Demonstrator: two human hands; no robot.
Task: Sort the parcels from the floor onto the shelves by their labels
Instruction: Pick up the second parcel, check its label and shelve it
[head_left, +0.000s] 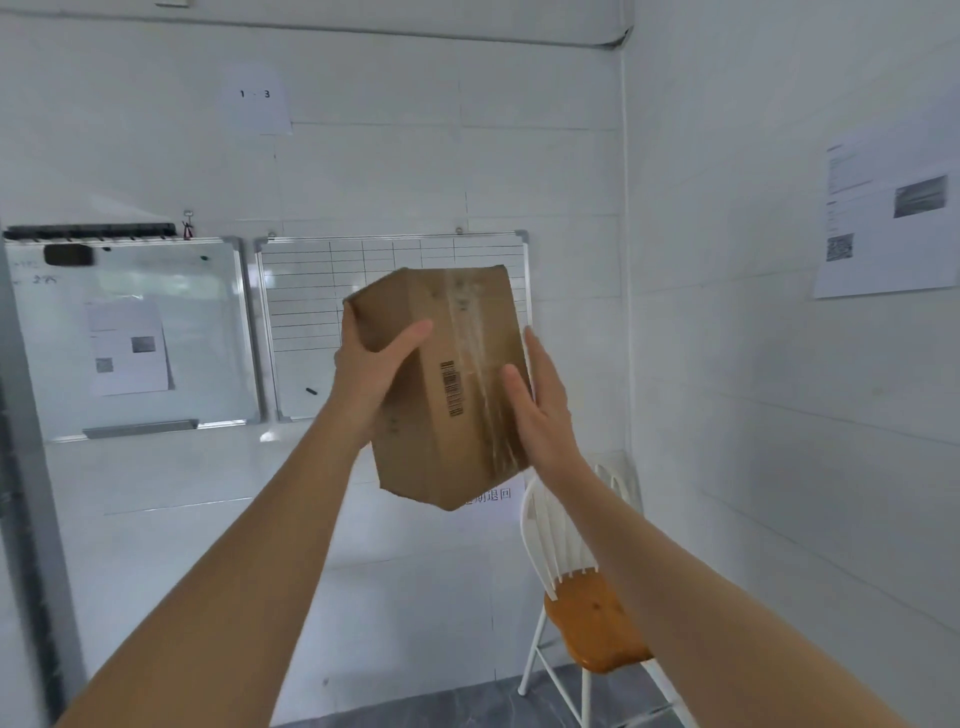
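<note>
A brown cardboard parcel (452, 384), sealed with clear tape and printed with a barcode, is held up at chest height in front of the white wall. My left hand (371, 371) grips its left side, thumb across the front face and fingers wrapped behind the upper left corner. My right hand (543, 410) lies flat against its right side, fingers pointing up. The parcel is tilted, with its lower corner pointing down. No shelf or floor parcels are in view.
A white chair with an orange seat (592, 623) stands in the right corner below my right arm. Two whiteboards (135, 332) hang on the far wall, under a paper sign marked "1 - 3" (255, 96). A metal post (31, 493) runs along the left edge.
</note>
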